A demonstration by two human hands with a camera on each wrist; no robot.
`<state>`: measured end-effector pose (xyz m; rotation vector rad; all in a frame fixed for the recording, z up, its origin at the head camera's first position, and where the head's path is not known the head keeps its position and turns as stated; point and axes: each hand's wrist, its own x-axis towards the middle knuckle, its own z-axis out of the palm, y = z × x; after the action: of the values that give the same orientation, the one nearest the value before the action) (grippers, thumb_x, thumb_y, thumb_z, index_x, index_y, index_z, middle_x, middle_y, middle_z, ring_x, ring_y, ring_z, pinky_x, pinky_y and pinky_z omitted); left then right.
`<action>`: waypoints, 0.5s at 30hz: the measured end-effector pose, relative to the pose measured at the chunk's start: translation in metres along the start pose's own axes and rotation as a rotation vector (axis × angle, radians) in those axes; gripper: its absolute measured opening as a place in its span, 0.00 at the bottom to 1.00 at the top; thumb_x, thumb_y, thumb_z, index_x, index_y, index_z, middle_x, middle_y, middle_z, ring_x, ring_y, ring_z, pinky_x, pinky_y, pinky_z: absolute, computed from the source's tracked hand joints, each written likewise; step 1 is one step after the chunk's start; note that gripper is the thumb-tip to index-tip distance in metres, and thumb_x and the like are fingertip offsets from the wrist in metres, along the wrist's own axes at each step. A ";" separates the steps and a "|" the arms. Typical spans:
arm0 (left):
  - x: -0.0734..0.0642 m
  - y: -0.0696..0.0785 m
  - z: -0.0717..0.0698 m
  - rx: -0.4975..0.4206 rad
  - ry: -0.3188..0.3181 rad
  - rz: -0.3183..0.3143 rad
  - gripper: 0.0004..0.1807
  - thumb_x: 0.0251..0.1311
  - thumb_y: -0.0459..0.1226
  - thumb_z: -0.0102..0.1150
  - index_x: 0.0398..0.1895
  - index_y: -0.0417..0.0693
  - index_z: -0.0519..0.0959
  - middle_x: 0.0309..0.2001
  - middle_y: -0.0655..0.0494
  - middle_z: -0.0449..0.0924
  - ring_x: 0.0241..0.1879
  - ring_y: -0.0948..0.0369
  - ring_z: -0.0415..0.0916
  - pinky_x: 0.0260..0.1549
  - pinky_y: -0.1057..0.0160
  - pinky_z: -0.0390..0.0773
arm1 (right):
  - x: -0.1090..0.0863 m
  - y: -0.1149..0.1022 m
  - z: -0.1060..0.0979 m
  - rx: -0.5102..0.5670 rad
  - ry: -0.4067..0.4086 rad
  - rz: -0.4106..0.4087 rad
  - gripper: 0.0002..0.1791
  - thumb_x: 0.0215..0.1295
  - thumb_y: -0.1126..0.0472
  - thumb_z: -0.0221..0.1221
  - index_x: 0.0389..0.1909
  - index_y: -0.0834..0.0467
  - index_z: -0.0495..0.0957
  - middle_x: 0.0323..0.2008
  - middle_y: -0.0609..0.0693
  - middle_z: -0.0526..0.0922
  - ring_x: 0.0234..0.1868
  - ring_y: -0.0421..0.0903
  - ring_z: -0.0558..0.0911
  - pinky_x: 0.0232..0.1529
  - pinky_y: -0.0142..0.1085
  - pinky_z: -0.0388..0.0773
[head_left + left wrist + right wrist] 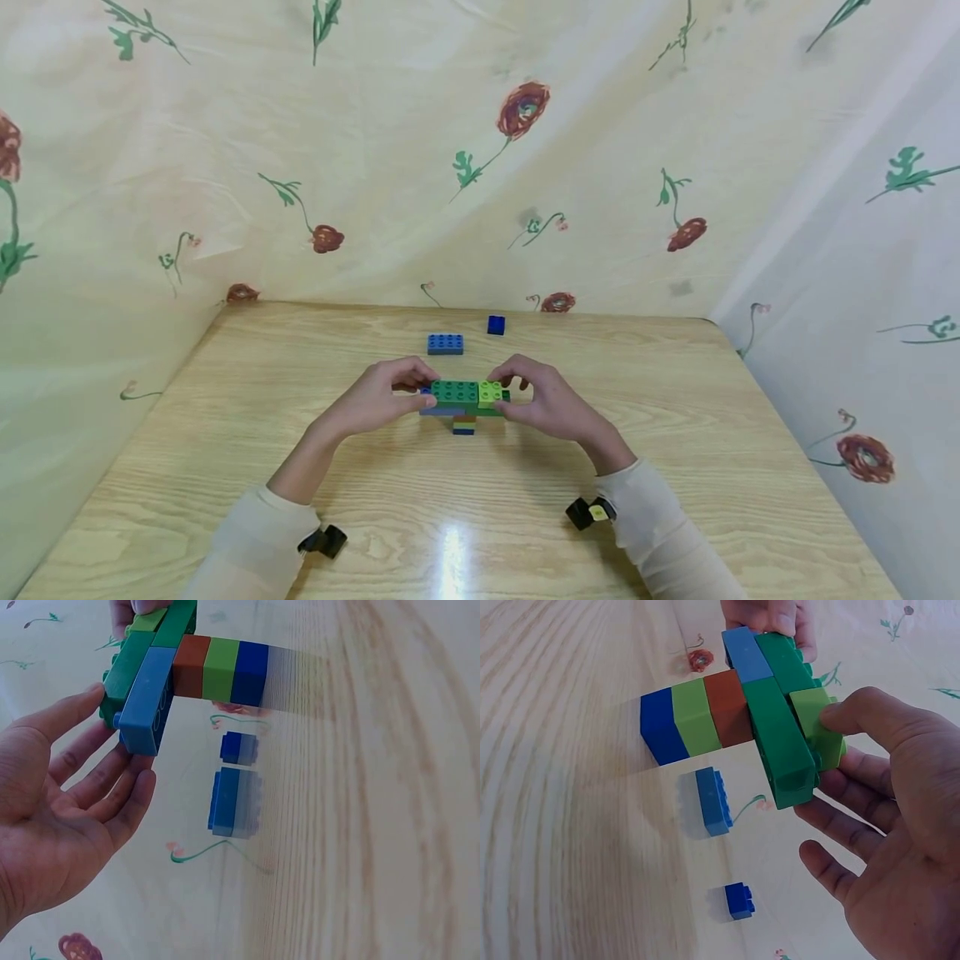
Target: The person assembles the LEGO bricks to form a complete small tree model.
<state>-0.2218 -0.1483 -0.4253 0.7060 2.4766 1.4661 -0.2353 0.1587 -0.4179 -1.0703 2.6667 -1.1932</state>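
A T-shaped stack of toy building bricks stands upright on the table. Its column has a dark blue brick point(250, 673), a lime brick point(220, 669) and an orange-brown brick point(190, 666). Above them lie a blue brick point(146, 701) and a green brick point(780, 739) side by side. The top layer holds another green brick point(454, 392) and a small lime brick point(490, 393). My left hand point(378, 402) pinches the top green brick at its left end, thumb in front. My right hand point(547, 404) pinches the small lime brick, fingertips partly hidden behind it.
Behind the stack, a loose blue brick point(446, 344) and a smaller dark blue brick point(496, 325) lie on the wooden table point(300, 350). Flower-patterned cloth point(405, 167) walls off the back and sides. Each sleeve carries a small black wrist device point(330, 542).
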 end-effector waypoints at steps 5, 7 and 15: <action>0.000 0.000 0.001 -0.013 0.004 -0.006 0.14 0.67 0.42 0.68 0.54 0.53 0.82 0.48 0.57 0.85 0.50 0.59 0.81 0.59 0.50 0.78 | 0.001 -0.003 -0.001 -0.023 -0.004 -0.009 0.17 0.62 0.62 0.70 0.52 0.53 0.81 0.48 0.45 0.85 0.46 0.44 0.79 0.47 0.48 0.80; 0.000 0.000 0.001 -0.017 0.007 -0.008 0.14 0.67 0.42 0.68 0.54 0.53 0.82 0.48 0.57 0.85 0.49 0.59 0.81 0.58 0.51 0.78 | 0.001 -0.005 -0.001 -0.032 -0.003 -0.014 0.17 0.62 0.62 0.70 0.52 0.53 0.81 0.47 0.46 0.85 0.46 0.44 0.80 0.47 0.49 0.80; 0.001 0.002 0.001 -0.014 0.009 -0.017 0.15 0.67 0.42 0.68 0.54 0.53 0.82 0.48 0.57 0.85 0.48 0.59 0.81 0.54 0.56 0.80 | 0.005 -0.008 -0.001 -0.054 -0.013 -0.025 0.17 0.60 0.63 0.70 0.50 0.54 0.81 0.46 0.47 0.85 0.45 0.44 0.80 0.47 0.51 0.80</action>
<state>-0.2215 -0.1467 -0.4239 0.6754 2.4704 1.4825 -0.2344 0.1529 -0.4103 -1.1181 2.6986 -1.1204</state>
